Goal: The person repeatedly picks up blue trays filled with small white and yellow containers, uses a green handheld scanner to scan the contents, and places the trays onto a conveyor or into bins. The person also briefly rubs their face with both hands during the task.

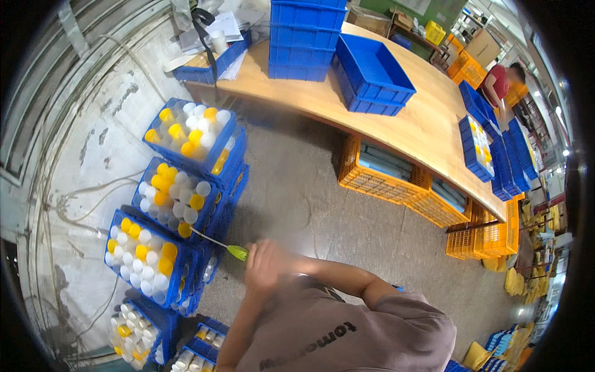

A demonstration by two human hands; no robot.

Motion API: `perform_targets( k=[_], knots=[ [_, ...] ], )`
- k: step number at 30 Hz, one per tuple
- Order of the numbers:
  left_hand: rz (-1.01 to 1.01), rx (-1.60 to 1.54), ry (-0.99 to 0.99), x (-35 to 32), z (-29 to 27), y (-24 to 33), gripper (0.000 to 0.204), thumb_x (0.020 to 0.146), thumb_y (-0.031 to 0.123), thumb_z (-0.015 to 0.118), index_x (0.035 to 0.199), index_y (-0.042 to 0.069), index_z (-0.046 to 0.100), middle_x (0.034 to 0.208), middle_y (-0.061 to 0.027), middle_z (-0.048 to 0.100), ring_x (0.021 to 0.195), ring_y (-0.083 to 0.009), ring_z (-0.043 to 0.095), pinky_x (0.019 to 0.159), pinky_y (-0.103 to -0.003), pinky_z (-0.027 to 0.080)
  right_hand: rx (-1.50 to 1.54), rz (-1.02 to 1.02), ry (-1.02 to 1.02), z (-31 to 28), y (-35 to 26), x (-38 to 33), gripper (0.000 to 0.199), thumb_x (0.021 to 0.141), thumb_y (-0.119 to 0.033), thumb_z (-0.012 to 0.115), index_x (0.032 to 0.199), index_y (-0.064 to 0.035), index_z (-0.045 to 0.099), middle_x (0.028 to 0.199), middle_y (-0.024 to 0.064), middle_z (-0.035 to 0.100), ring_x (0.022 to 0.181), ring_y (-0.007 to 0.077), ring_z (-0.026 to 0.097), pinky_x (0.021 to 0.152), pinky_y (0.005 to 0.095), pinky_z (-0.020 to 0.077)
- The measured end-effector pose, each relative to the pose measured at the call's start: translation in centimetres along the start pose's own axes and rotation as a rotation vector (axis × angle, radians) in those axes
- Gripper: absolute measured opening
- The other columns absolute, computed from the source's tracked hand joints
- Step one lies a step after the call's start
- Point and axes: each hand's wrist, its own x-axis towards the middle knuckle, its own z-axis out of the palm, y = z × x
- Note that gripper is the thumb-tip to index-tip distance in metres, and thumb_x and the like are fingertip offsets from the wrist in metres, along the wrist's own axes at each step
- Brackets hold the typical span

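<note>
A thin metal rod with a bright green handle (237,252) reaches left from my hands to the edge of a stacked blue crate. Its tip is at the crate, and I cannot make out how it ends. My left hand (259,270) is closed around the handle's near end. Close against it is my right hand (286,259), blurred, with its fingers too smeared to read. The blue crate (175,218) at the rod's tip holds several upright bottles or tubes with white and yellow caps.
More stacked blue crates (175,296) of capped bottles line the wall on the left. A wooden table (427,118) carries empty blue crates (300,59), with orange crates (378,183) beneath it. Another person (494,84) in red stands at the far right.
</note>
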Motion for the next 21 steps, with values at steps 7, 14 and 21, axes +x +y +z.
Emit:
perform_targets(
  k=[7,14,21],
  knots=[
    [-0.191,0.034,0.040,14.4,2.7,-10.6,0.042,0.081,0.016,0.066,0.118,-0.004,0.062,0.122,-0.0181,0.063,0.118,-0.0348,0.058,0.105,-0.048,0.042,0.316,0.560,-0.132,-8.2,15.4,14.6,0.043,0.094,-0.038,0.060,0.117,-0.0029,0.055,0.092,0.0238,0.070,0.085,0.0399,0.069,0.074,0.0458,0.0562],
    [-0.718,0.013,0.009,14.0,2.3,-17.7,0.044,0.081,0.013,0.072,0.122,0.002,0.059,0.118,-0.0195,0.063,0.110,-0.0402,0.059,0.095,-0.048,0.047,0.001,0.744,-0.135,-16.1,39.5,30.7,0.035,0.087,-0.033,0.065,0.093,0.0021,0.068,0.080,0.0202,0.070,0.069,0.0289,0.069,0.062,0.0420,0.0537],
    [-1.503,-0.030,0.245,10.6,6.0,-8.5,0.034,0.084,0.020,0.071,0.114,0.005,0.066,0.115,-0.0177,0.067,0.108,-0.0369,0.063,0.091,-0.045,0.050,-0.355,0.343,-0.128,-22.7,55.1,51.4,0.028,0.090,-0.026,0.063,0.098,0.0005,0.066,0.089,0.0201,0.068,0.078,0.0297,0.067,0.071,0.0414,0.0523]
  ],
)
